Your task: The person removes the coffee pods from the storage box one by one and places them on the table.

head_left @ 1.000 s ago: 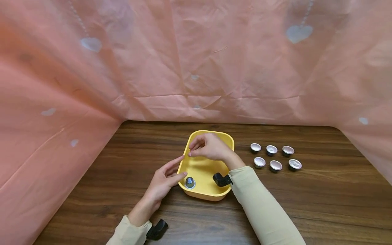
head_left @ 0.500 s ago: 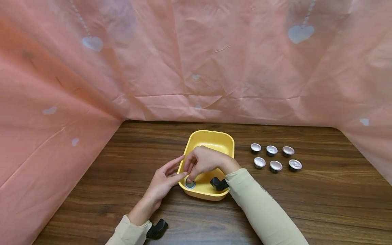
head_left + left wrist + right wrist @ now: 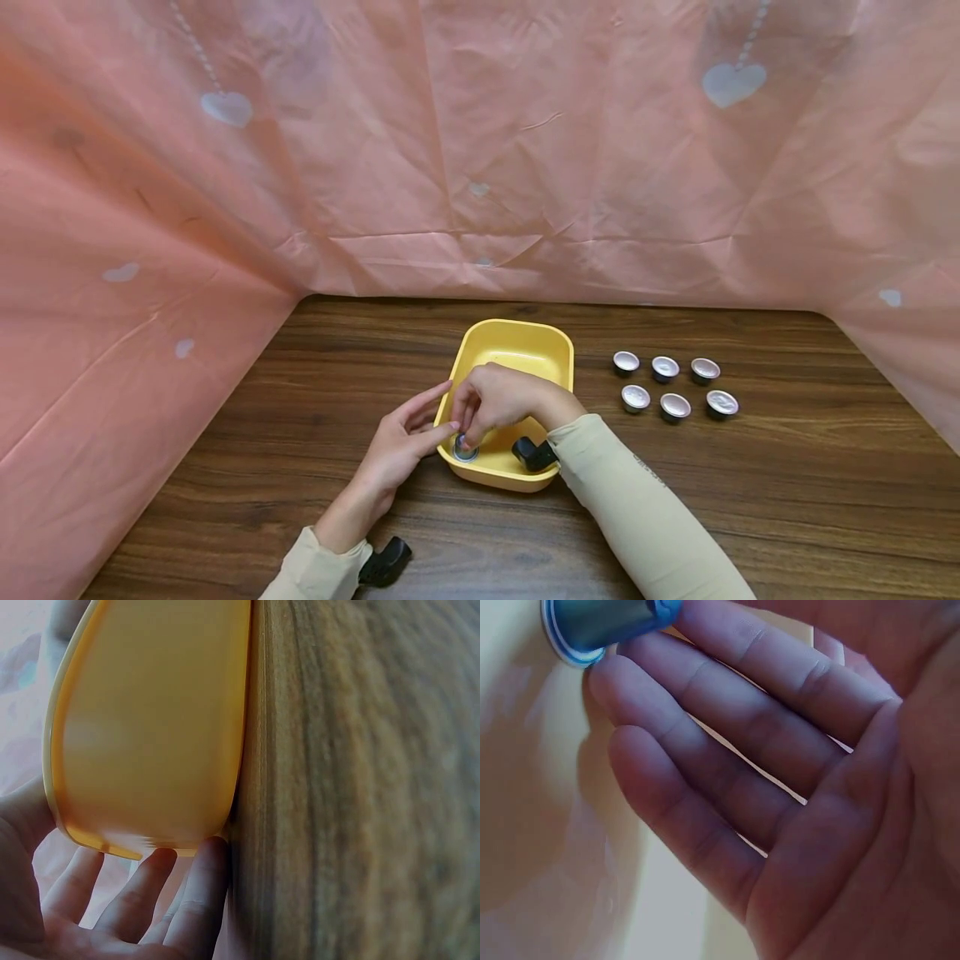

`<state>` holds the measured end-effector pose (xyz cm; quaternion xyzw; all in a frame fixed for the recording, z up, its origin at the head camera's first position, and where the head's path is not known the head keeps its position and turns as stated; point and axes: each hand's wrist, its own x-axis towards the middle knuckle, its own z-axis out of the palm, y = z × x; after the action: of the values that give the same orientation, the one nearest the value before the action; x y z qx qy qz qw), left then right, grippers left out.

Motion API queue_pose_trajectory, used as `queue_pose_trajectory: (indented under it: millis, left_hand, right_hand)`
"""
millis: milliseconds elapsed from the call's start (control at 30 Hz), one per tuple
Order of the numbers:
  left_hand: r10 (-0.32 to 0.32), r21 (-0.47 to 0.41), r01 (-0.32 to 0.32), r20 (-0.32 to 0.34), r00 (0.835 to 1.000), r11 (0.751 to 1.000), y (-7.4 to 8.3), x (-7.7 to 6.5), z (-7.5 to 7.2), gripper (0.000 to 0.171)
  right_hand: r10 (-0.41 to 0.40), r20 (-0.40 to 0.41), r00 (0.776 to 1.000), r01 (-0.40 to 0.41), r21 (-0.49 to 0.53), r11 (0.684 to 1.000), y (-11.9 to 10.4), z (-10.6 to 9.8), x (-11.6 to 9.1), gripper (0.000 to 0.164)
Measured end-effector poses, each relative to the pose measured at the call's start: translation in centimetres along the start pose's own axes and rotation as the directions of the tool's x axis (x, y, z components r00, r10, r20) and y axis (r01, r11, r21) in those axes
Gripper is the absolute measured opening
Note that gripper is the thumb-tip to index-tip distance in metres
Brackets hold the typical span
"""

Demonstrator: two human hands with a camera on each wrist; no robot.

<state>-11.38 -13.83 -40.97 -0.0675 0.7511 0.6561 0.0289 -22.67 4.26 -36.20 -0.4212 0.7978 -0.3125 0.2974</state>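
A yellow plastic tub [image 3: 558, 354] stands on the table. At its near left side my left hand [image 3: 393, 446] holds the wall, thumb at the rim and fingers [image 3: 142, 892] against the outside. Inside, my right hand [image 3: 498, 400] reaches down to the near left corner. Its thumb and index finger pinch the narrow top of a coffee capsule [image 3: 466, 452], which stands wide end down on the tub floor. In the right wrist view the capsule [image 3: 604, 622] shows at the top edge, with the other fingers extended beside it; the thumb tip is out of that frame.
Several coffee capsules [image 3: 675, 407] stand lid up in two rows on the wooden table [image 3: 795, 475], right of the tub. A pink curtain [image 3: 525, 167] with heart prints hangs behind and along the left side. Black wrist cameras [image 3: 386, 563] sit on both wrists.
My right hand has come down from over the tub's middle to the capsule in the near left corner, and its fingertips have closed on it. My left hand has stayed in place.
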Motion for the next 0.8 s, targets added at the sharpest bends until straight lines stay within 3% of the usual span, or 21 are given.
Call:
queue_pose_trajectory:
  millis: [533, 667, 800]
  left_hand:
    - [0.004, -0.018, -0.004, 0.013, 1.000, 1.000, 0.1, 0.0, 0.0, 0.058]
    - [0.005, -0.034, -0.005, 0.017, 1.000, 0.999, 0.1, 0.0, 0.0, 0.059]
    - [0.006, -0.052, -0.005, 0.025, 1.000, 0.999, 0.0, 0.0, 0.1, 0.059]
  right_hand:
    - [0.014, -0.026, 1.000, -0.014, 0.016, 1.000, 0.8, -0.2, 0.1, 0.009]
    - [0.041, -0.112, 0.993, -0.043, -0.010, 0.999, 1.0, -0.4, 0.0, 0.006]
    - [0.067, -0.251, 0.966, -0.083, -0.055, 0.995, 1.3, -0.6, -0.1, 0.007]
